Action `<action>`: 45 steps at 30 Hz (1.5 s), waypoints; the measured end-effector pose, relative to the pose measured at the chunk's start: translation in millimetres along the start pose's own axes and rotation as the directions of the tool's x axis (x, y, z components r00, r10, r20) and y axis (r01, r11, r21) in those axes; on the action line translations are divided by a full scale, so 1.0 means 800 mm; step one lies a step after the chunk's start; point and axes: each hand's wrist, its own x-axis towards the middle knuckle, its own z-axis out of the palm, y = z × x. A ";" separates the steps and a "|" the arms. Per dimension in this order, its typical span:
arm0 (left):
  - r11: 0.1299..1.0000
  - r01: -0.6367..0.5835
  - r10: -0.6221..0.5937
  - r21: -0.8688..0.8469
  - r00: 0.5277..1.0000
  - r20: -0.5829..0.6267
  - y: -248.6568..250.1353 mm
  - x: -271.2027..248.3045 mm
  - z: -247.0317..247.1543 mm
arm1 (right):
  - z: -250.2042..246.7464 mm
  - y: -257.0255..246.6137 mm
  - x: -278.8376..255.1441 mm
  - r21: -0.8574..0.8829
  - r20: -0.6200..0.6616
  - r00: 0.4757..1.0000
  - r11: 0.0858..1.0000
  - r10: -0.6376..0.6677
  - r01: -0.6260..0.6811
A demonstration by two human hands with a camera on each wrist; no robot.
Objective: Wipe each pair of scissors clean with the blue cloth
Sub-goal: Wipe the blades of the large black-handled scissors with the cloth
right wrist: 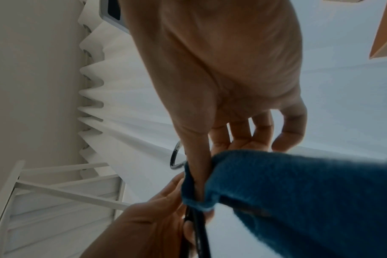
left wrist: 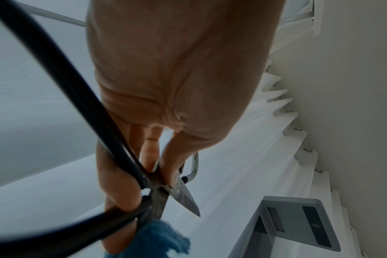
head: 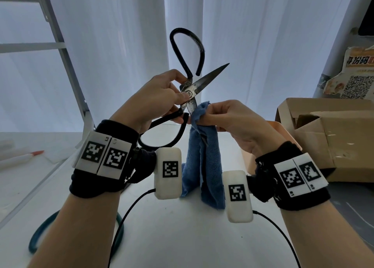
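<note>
A big pair of black-handled scissors (head: 191,91) is held up in mid-air, spread wide. My left hand (head: 162,97) pinches it at the pivot, thumb on the rivet. One bare blade (head: 212,75) points up to the right; the other goes down into the blue cloth (head: 204,156). My right hand (head: 226,115) pinches the cloth around that lower blade, and the rest of the cloth hangs down to the table. In the left wrist view the scissors (left wrist: 166,195) meet the cloth (left wrist: 161,240) at the bottom. The right wrist view shows my fingers (right wrist: 197,167) folded into the cloth (right wrist: 298,200).
An open cardboard box (head: 327,138) stands at the right. A white table (head: 182,237) lies below, with a teal loop (head: 40,231) at the lower left and a red-tipped pen (head: 24,156) at the left. A white frame (head: 66,65) rises behind, before white curtains (head: 121,44).
</note>
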 end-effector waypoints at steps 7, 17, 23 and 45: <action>1.000 0.005 -0.005 -0.001 0.996 0.092 0.006 -0.006 0.007 | -0.001 0.000 0.000 0.170 -0.165 0.986 0.984 -0.026 0.054; 0.999 0.012 -0.016 0.040 0.995 0.103 0.006 -0.006 0.014 | -0.005 -0.003 -0.003 0.045 -0.093 0.996 0.999 0.011 -0.006; 0.999 0.005 -0.007 0.032 0.998 0.060 0.005 -0.003 0.012 | 0.004 -0.004 -0.001 0.178 -0.147 0.989 0.983 -0.025 0.051; 0.997 -0.026 0.023 0.068 0.999 0.033 0.000 0.000 0.013 | 0.003 -0.001 -0.001 0.157 -0.089 0.996 0.987 0.000 0.014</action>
